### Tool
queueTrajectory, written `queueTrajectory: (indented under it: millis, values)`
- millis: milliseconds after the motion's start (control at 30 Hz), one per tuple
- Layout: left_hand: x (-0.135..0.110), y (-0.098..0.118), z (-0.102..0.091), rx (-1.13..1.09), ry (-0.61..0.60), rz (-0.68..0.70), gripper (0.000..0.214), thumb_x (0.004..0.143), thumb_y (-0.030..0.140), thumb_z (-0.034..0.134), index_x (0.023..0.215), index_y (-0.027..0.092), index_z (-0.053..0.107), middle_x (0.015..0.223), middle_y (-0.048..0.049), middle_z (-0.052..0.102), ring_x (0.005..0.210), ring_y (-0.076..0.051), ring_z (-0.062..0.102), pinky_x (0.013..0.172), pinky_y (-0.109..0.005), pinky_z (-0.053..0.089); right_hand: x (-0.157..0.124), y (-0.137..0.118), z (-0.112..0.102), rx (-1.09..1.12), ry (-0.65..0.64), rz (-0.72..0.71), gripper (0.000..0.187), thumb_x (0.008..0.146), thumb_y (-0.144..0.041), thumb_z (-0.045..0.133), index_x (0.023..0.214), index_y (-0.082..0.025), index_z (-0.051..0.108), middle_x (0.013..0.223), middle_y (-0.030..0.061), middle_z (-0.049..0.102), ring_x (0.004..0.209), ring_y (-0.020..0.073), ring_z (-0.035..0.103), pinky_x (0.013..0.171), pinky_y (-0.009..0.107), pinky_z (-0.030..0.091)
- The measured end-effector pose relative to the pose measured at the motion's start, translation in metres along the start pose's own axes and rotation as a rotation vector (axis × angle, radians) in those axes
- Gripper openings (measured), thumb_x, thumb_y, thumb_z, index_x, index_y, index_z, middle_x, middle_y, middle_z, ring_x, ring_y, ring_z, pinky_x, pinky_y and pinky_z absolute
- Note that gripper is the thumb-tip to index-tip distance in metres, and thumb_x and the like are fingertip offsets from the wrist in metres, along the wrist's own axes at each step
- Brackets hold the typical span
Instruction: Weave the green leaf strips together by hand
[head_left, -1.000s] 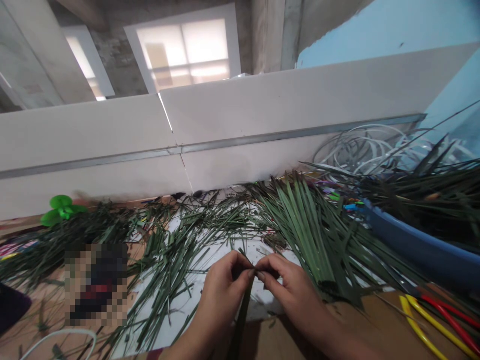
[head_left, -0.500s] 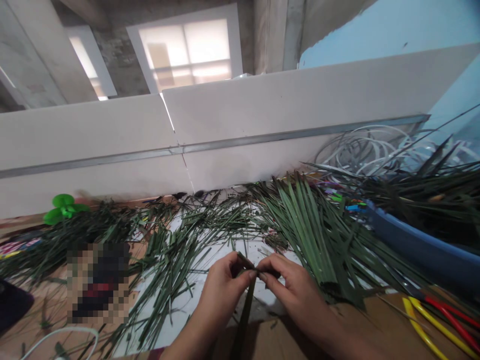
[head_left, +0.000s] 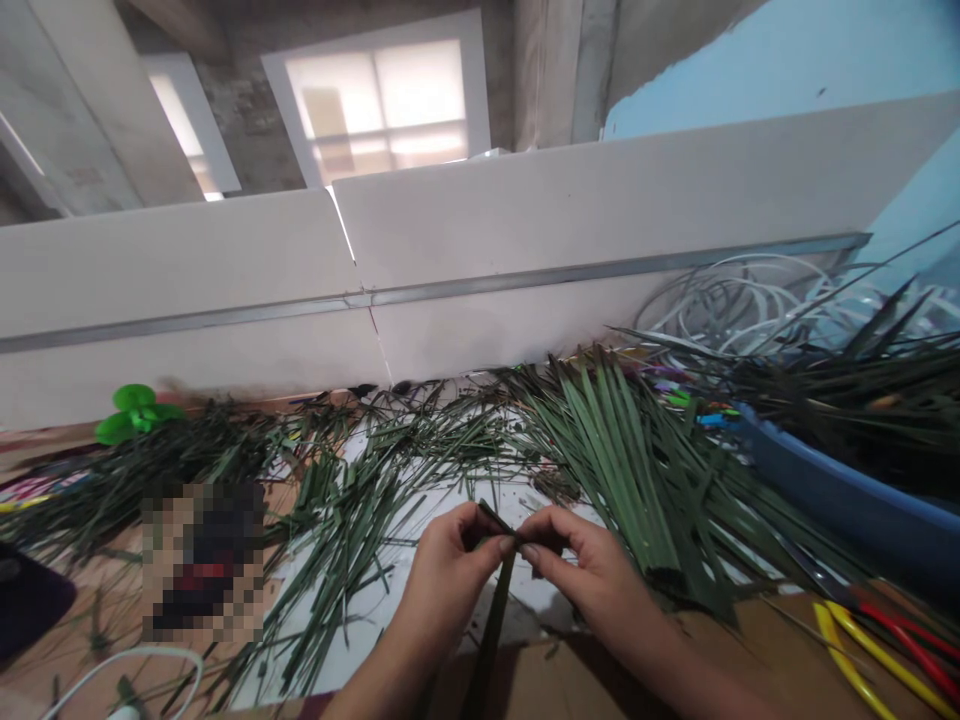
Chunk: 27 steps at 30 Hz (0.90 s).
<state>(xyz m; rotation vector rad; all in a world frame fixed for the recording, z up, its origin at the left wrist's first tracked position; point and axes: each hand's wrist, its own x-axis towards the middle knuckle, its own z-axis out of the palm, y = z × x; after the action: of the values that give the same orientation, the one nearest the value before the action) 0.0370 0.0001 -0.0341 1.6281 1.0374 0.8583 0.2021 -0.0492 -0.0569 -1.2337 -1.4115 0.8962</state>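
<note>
1. The left hand (head_left: 446,570) and the right hand (head_left: 592,570) meet at the centre, both closed in tight pinches, thumbs and fingertips gripping a narrow palm-leaf strip (head_left: 489,640).
2. That strip sits right between the hands, one length dropping straight down past the left wrist and a short end poking up beside the left thumb!
3. It looks light, thin and fairly stiff, with a waxy surface that may slip, and a sharp bend could split it along the grain. The best hold looks close to the pinch, where it can't flop.
4. Just beyond the right hand lies a fanned bundle of palm leaflets (head_left: 622,470), and to the left a loose spread of thin strips (head_left: 337,530) covers a white sheet (head_left: 390,590).
5. Out right, a blue basin (head_left: 840,490) brims with dark fronds, and yellow and red handles (head_left: 847,650) poke in at the corner, but the tool itself is cut off.
6. Fingers hide the crossing itself, so any fold or knot there is impossible to make out, and a pixelated patch (head_left: 202,560) masks whatever lies left of the hands.
</note>
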Motion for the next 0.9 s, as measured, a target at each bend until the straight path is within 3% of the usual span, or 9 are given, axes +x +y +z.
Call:
queueTrajectory:
  millis: [267,433,667,900]
  values:
    - [-0.002,-0.002,-0.002,0.233,0.002,0.026,0.019,0.079,0.036,0.066,0.074,0.018,0.061,0.07,0.0005,0.062,0.069,-0.016,0.054,0.062,-0.025,0.038,-0.002,0.0,-0.003,-0.165,0.03,-0.052,0.013,0.087,-0.029,0.055,0.086,-0.021,0.066,0.076,0.0011,0.065,0.073,0.0184,0.059,0.065,0.029,0.042]
    - [-0.001,0.001,0.0,0.184,-0.045,0.0,0.023,0.082,0.037,0.061,0.075,0.016,0.066,0.072,-0.0023,0.065,0.072,-0.018,0.056,0.064,-0.026,0.038,-0.004,-0.001,-0.003,-0.268,0.061,-0.144,0.014,0.09,-0.024,0.053,0.087,-0.02,0.065,0.081,0.0019,0.066,0.078,0.0188,0.059,0.07,0.03,0.041]
    - [-0.003,0.007,0.001,0.142,-0.055,0.0,0.018,0.08,0.031,0.06,0.077,0.016,0.07,0.076,-0.004,0.069,0.076,-0.02,0.059,0.071,-0.027,0.042,-0.006,-0.005,-0.003,-0.261,0.061,-0.142,0.012,0.091,-0.022,0.054,0.087,-0.021,0.065,0.082,0.0007,0.065,0.077,0.0177,0.059,0.069,0.029,0.041]
    - [-0.007,0.011,0.001,0.255,-0.059,0.06,0.015,0.084,0.026,0.057,0.082,0.018,0.069,0.077,-0.0024,0.068,0.076,-0.019,0.058,0.069,-0.026,0.04,-0.004,-0.006,-0.002,-0.172,0.048,-0.076,0.012,0.089,-0.024,0.055,0.085,-0.021,0.066,0.078,0.0002,0.065,0.075,0.0178,0.059,0.068,0.029,0.042]
